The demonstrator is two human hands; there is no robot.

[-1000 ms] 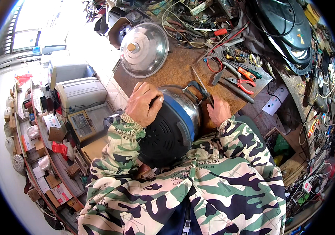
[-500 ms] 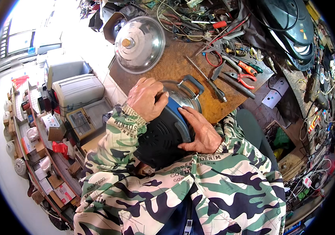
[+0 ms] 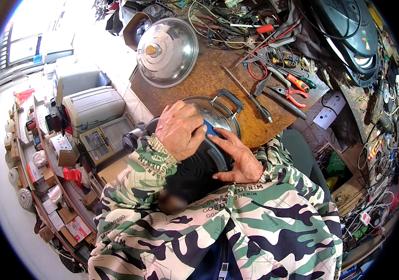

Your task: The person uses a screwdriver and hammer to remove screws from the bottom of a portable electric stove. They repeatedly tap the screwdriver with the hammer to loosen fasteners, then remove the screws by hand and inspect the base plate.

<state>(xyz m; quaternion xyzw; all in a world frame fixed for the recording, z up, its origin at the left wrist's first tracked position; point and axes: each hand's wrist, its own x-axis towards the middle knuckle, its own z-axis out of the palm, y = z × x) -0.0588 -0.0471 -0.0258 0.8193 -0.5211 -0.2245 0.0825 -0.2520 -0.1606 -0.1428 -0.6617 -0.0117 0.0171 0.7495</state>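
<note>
Head view looks down on a round cooker [image 3: 204, 154] with a black base, a blue band and a shiny steel pot inside, tipped on its side at the near edge of a brown workbench [image 3: 208, 77] and resting against the person's camouflage jacket [image 3: 255, 224]. Its black handle [image 3: 229, 99] points away toward the bench. The left hand [image 3: 180, 130] lies over the top of the cooker's body with fingers curled down, gripping the rim. The right hand [image 3: 236, 158] presses flat against the lower side of the black base, fingers spread and wrapped round it. Just beyond the handle lies a long screwdriver [image 3: 248, 95], and near it red-handled pliers [image 3: 293, 93] among other tools and tangled wires. Farther back on the bench sits a domed steel lid [image 3: 167, 52] with a small knob. To the left stands a grey printer [image 3: 92, 107].
</note>
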